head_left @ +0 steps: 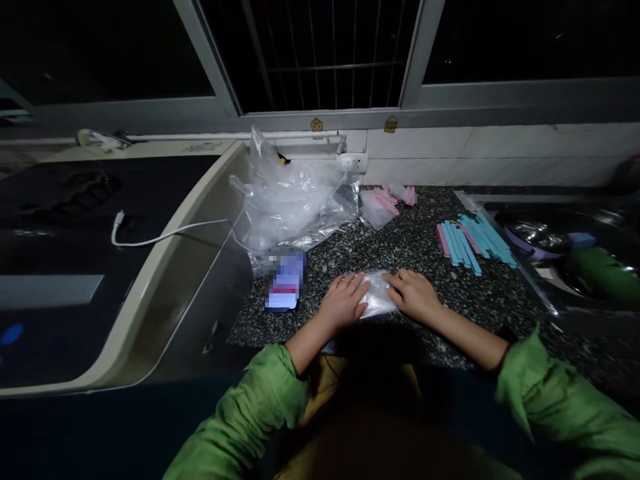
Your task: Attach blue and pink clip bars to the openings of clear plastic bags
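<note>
A clear plastic bag [379,297] lies flat on the speckled dark countertop [400,247] near its front edge. My left hand [345,300] rests on the bag's left side with its fingers stretched out. On the bag's right side lies my right hand [411,292], its fingers also extended and pressing down. Whether anything is inside the bag cannot be made out. To the left of my left hand is a phone [286,281] with a blurred-out screen. Light blue and pink strips [463,243] lie in a loose pile to the right, beyond my right hand.
A heap of clear plastic bags [295,200] sits at the back left, beside small bags with pink strips [385,203]. A large machine with a dark top [165,267] and a white cable [170,235] stands left. The sink [600,213] with bowls is at right.
</note>
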Demonstrator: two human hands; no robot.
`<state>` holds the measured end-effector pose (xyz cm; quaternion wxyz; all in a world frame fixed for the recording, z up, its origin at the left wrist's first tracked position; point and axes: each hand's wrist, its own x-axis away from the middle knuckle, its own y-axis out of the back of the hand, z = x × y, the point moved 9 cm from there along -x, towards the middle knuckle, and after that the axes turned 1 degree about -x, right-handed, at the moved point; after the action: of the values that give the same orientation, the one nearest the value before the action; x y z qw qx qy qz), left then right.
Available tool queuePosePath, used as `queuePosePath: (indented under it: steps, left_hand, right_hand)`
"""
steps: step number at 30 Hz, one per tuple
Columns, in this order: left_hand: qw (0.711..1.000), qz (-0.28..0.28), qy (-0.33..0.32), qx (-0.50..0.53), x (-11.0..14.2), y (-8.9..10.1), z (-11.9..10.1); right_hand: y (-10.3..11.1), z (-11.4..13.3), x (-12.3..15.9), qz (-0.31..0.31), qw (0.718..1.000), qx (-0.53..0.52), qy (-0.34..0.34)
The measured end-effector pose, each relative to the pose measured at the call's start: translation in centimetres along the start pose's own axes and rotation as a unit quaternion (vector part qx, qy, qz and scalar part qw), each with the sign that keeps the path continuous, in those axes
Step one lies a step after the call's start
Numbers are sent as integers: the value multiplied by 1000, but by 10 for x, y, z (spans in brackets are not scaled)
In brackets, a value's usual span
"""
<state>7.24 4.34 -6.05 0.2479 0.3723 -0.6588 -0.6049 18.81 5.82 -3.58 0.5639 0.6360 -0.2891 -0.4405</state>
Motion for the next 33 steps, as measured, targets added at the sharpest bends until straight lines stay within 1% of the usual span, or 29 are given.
queuePosePath:
  steps: [2,4,7,10,12,14,16,17,19,20,22,23,24,26,28,29,31,33]
  left_hand:
    - [1000,8,13,-6,0,-3,4]
    - [1000,14,19,-9,1,-4,6]
    - [1000,12,24,-8,1,-6,6]
    - [999,5,35,-5,5,-10,2]
    - [999,2,52,-3,9,-11,-1]
    - [998,3,67,0,12,-9,0]
    - [996,-6,86,2,15,2,10]
    - [994,-19,104,1,16,10,19]
    - [985,-64,160,0,19,32,44]
    - [980,-71,185,8,20,40,56]
    - [975,-71,210,23,21,49,72]
    - [976,-75,205,25,20,52,73]
    - [979,-80,186,25,19,53,70]
    - [991,-81,107,25,14,50,51]
    - [998,-49,8,31,12,33,23]
    - [999,-25,-27,32,12,22,12]
    - [999,15,-40,17,15,-2,-1]
    - [1000,18,-24,-6,20,-17,-8]
  right_hand:
    - [-8,-2,-1,21,1000,16,-3]
    - [-9,-3,-1,23,999,24,-1]
    - [-1,0,3,-9,1000,22,11]
    - [7,11,11,-49,998,7,49]
    - [5,19,15,-50,996,2,78]
    - [1,23,16,-39,995,-2,90]
    - [-4,23,11,-27,995,-10,91]
    - [-6,23,8,-23,995,-14,93]
    - [-10,24,0,-16,995,-20,101]
    - [-12,25,-4,-15,994,-23,106]
    - [-15,25,-11,-15,993,-29,113]
    - [-15,25,-14,-18,992,-32,118]
    - [-16,24,-17,-21,991,-37,124]
    - [-16,24,-21,-25,988,-49,144]
    - [-15,24,-23,-24,984,-58,166]
    - [-14,23,-25,-23,983,-59,171]
    - [-11,17,-27,-27,987,-52,147]
    - [-8,6,-29,-31,996,-37,80]
